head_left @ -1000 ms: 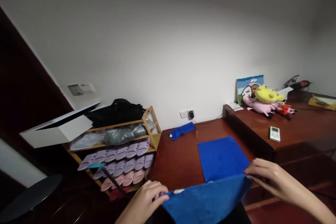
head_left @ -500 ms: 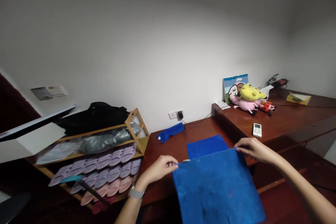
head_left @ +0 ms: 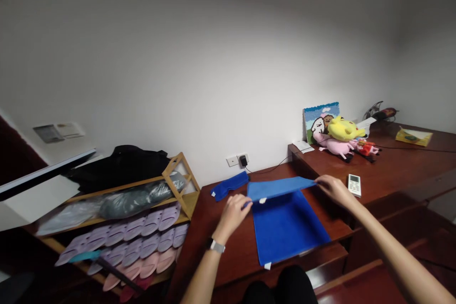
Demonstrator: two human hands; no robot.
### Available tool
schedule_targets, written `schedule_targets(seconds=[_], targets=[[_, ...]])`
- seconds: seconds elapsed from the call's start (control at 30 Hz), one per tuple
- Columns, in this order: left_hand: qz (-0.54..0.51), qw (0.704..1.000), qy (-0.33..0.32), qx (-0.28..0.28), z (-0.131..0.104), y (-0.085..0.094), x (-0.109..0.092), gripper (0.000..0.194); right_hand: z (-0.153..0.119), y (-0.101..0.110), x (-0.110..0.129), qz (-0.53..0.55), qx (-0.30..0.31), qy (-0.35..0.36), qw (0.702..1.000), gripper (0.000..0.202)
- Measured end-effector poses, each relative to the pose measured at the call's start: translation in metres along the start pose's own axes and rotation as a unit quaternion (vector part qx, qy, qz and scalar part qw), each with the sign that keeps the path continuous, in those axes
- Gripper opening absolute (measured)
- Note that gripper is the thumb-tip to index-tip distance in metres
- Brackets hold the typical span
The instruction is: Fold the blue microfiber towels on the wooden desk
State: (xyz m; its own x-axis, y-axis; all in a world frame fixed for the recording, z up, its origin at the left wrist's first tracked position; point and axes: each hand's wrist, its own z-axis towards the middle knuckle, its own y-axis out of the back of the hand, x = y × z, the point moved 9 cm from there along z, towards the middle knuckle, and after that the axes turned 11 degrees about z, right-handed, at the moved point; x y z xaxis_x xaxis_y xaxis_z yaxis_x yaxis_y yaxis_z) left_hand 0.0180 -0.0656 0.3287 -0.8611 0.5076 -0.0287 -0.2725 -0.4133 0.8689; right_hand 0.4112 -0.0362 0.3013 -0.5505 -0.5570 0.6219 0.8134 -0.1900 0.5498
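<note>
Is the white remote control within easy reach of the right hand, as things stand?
Probably yes: the remote control lies near the right hand with nothing visible between, but that hand grips the raised blue cloth.

Dim indoor light: a soft pale glow spreads across the middle of the wall (head_left: pixel 213 80), fading to grey above and near-black at lower left. Shadow darkens part of the lower cloth (head_left: pixel 285 230). Slippers (head_left: pixel 134 229) look blurred; wide-angle distortion stretches the left side.

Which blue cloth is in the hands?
The lighter-looking cloth, held between the left hand and right hand; the darker square cloth lies flat on the table, the narrow cloth near the plug.
</note>
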Motion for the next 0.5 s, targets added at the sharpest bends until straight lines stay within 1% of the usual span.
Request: schedule_targets(seconds=[0.07, 0.17, 0.2, 0.23, 0.27, 0.3, 0.37, 0.43, 0.5], targets=[[0.044, 0.999, -0.025, 0.008, -0.039, -0.047, -0.018, 0.023, -0.045, -0.031, -0.040, 0.013, 0.008, -0.041, 0.999, 0.029], [0.088, 0.995, -0.045, 0.029, -0.106, -0.126, -0.041, 0.025, -0.122, -0.091, -0.099, 0.030, 0.057, -0.133, 0.989, 0.027], [0.093, 0.994, -0.050, 0.034, -0.125, -0.149, -0.047, 0.025, -0.143, -0.108, -0.111, 0.035, 0.071, -0.147, 0.986, 0.026], [0.096, 0.993, -0.051, 0.038, -0.142, -0.169, -0.050, 0.023, -0.160, -0.121, -0.121, 0.036, 0.078, -0.159, 0.984, 0.026], [0.099, 0.994, -0.039, 0.036, -0.155, -0.182, -0.050, 0.022, -0.173, -0.130, -0.127, 0.035, 0.079, -0.165, 0.982, 0.027], [0.100, 0.994, -0.029, 0.037, -0.165, -0.192, -0.049, 0.021, -0.181, -0.136, -0.130, 0.031, 0.076, -0.168, 0.982, 0.028], [0.100, 0.994, -0.012, 0.038, -0.174, -0.201, -0.045, 0.022, -0.187, -0.140, -0.130, 0.012, 0.067, -0.168, 0.983, 0.028], [0.094, 0.995, -0.009, 0.041, -0.176, -0.201, -0.043, 0.022, -0.186, -0.139, -0.128, -0.012, 0.063, -0.159, 0.985, 0.025], [0.085, 0.995, -0.009, 0.041, -0.175, -0.198, -0.043, 0.017, -0.185, -0.139, -0.126, -0.039, 0.059, -0.140, 0.988, 0.024]])
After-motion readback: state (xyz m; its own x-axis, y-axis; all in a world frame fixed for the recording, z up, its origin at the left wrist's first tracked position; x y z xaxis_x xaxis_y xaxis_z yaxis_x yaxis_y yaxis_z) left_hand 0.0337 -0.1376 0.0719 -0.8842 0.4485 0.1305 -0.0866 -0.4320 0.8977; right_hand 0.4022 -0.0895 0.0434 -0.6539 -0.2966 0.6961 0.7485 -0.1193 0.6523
